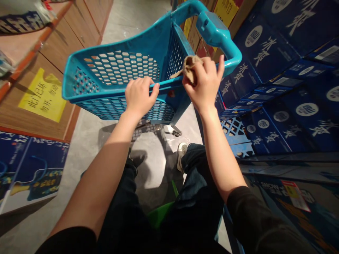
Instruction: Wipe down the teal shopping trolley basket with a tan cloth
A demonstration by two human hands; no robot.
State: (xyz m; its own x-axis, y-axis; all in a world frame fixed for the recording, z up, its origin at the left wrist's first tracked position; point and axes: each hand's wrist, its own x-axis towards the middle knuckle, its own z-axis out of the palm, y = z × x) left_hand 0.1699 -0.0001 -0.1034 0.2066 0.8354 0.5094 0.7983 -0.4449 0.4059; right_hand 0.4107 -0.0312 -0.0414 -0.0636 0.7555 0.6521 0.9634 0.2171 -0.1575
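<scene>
Blue shopping cart sits crosswise before the person, long axis left-right, handle end right, front end left; left hand clamped over near rim; right hand clamped on bunched tan cloth, same rim, beside handle; grey floor below, wooden cabinets left, blue cartons stacked right.

Yellow sign on the cabinet says 此门已坏 勿开 勿动, blue boxes say 冰爽, and a dark carton has SNOW.
</scene>
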